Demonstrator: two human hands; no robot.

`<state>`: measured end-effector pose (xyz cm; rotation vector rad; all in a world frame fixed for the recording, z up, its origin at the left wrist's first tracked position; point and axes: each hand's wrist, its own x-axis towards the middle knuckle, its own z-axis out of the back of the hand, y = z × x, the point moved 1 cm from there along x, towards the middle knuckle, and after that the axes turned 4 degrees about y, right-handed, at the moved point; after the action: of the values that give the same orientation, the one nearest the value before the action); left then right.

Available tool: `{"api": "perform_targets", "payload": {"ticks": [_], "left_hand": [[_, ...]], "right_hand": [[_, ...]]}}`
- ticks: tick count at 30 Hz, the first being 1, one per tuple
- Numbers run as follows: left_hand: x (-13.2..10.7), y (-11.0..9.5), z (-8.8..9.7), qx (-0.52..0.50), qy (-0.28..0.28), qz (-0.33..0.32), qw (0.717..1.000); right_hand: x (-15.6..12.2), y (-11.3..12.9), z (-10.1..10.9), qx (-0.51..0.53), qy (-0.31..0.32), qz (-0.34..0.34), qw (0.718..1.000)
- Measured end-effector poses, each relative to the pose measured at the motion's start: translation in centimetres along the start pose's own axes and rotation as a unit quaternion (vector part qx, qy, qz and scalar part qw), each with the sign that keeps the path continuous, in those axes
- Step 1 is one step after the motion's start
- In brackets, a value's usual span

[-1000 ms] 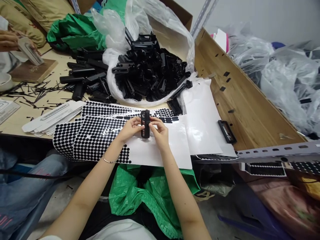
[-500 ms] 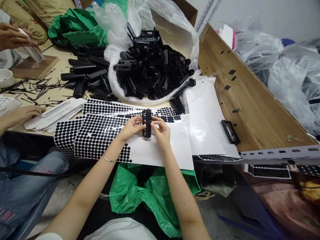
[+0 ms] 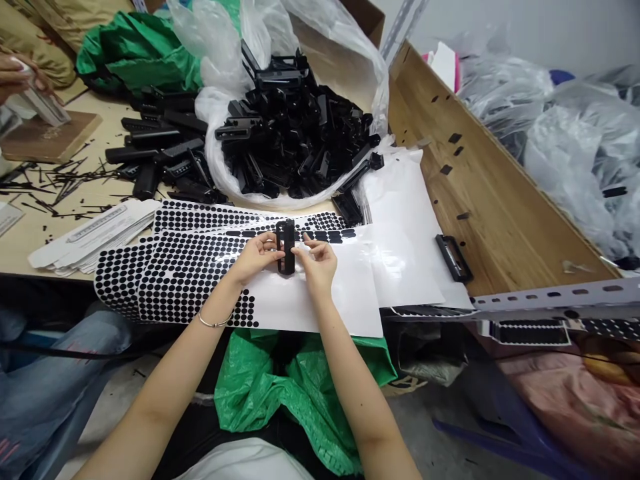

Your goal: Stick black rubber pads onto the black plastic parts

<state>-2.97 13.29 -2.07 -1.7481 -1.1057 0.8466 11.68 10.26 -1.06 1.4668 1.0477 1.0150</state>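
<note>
Black frame held upright between both hands, over the dotted sheet

The black frame (image 3: 289, 248) is above the bare part of the dotted sheet (image 3: 195, 270), long axis pointing toward the far edge. Left hand (image 3: 257, 257): fingers clamped on the frame's left bar. Right hand (image 3: 320, 264): thumb at its right side, forefinger apart; grip cannot be told. Both hands are about equally near. Beyond the sheet, the pile of black parts (image 3: 295, 130) in a plastic bag (image 3: 214, 133) blocks the far side; cards (image 3: 95, 235) lie left.

Thin silver bracelet (image 3: 215, 325), white top (image 3: 247, 460)
</note>
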Motion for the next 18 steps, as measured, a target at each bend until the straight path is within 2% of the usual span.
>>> {"api": "perform_targets", "payload": {"ticks": [1,3,5,9,12,14,15,16,17,18], "left_hand": [[0.0,0.0,0.0,0.002,0.002,-0.003,1.0],[-0.2,0.1,0.0,0.006,0.017,0.0,1.0],[-0.3,0.2,0.0,0.01,0.046,0.016,0.999],[-0.5,0.2,-0.1,-0.007,0.071,0.045,0.996],[-0.5,0.0,-0.1,-0.035,0.047,0.053,0.997],[-0.5,-0.2,-0.2,-0.056,0.027,0.054,0.997],[-0.5,-0.3,-0.2,-0.065,0.018,0.053,0.996],[-0.5,-0.4,-0.3,-0.07,0.013,0.052,0.996],[-0.5,-0.4,-0.3,-0.071,0.012,0.053,0.996],[-0.4,-0.4,-0.3,-0.07,0.013,0.054,0.996]], "right_hand": [[0.1,0.0,0.1,0.024,0.004,-0.026,0.999],[0.2,0.0,0.3,0.059,0.06,-0.085,0.993],[0.2,0.4,0.4,0.048,0.107,-0.116,0.986],[-0.3,2.0,0.5,-0.07,0.101,-0.053,0.991],[-1.5,4.0,0.6,-0.164,0.082,0.016,0.983],[-3.2,5.7,0.8,-0.189,0.076,0.037,0.978],[-4.3,6.6,0.9,-0.178,0.099,0.033,0.978],[-5.7,7.5,1.0,-0.144,0.154,0.02,0.977],[-7.3,8.4,1.1,-0.097,0.239,0.01,0.966],[-8.9,9.3,1.2,-0.054,0.338,0.004,0.94]]}}
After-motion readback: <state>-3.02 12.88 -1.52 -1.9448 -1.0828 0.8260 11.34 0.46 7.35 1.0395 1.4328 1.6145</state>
